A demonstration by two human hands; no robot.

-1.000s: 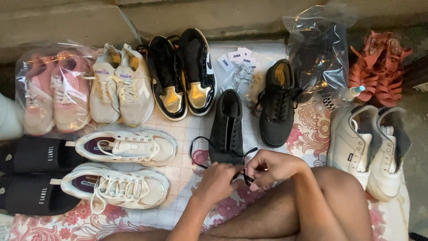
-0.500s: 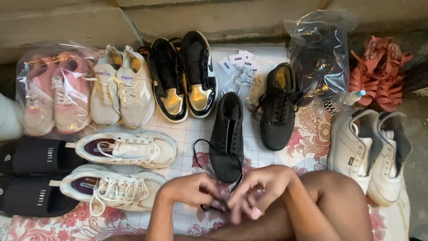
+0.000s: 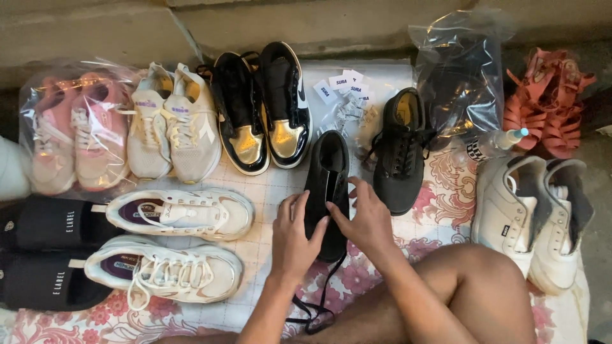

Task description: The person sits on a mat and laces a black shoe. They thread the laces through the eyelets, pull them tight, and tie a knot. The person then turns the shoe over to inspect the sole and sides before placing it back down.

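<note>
I see both hands on one black sneaker (image 3: 328, 185), lying toe toward the person near the middle of the floral cloth (image 3: 446, 191). I use that sneaker as my landmark.

Left hand (image 3: 293, 239): wrapped around the sneaker's left side near the toe, fingers curled on it. Right hand (image 3: 366, 220): gripping the right side, fingers over the upper. A loose black lace (image 3: 315, 306) trails from the toe end toward the person's leg.

My count around it:
- 1 matching black sneaker (image 3: 400, 153), just right of the landmark, laced.
- 2 black and gold high-tops (image 3: 261, 105), up-left of it, side by side.
- 2 cream sneakers (image 3: 171, 127), left of the high-tops.
- 2 pink sneakers in one clear bag (image 3: 70, 134), far left.
- 2 white sneakers with purple insoles (image 3: 172, 242), left of the landmark, one above the other, lying sideways.
- 2 black slides (image 3: 44, 251), far left, beyond the white pair.
- 2 white and grey sneakers (image 3: 535, 213), well right of the landmark.
- 1 pair of red strappy sandals (image 3: 551, 105), up-right, stacked so I can't split them cleanly.
- 1 clear bag with dark contents (image 3: 459, 83), above the second black sneaker; I can't tell what is inside.
- Several small white tags (image 3: 341, 86), just above the landmark; too overlapped to count.
- 1 small bottle with a blue tip (image 3: 494, 143), between the bag and the white and grey pair.
</note>
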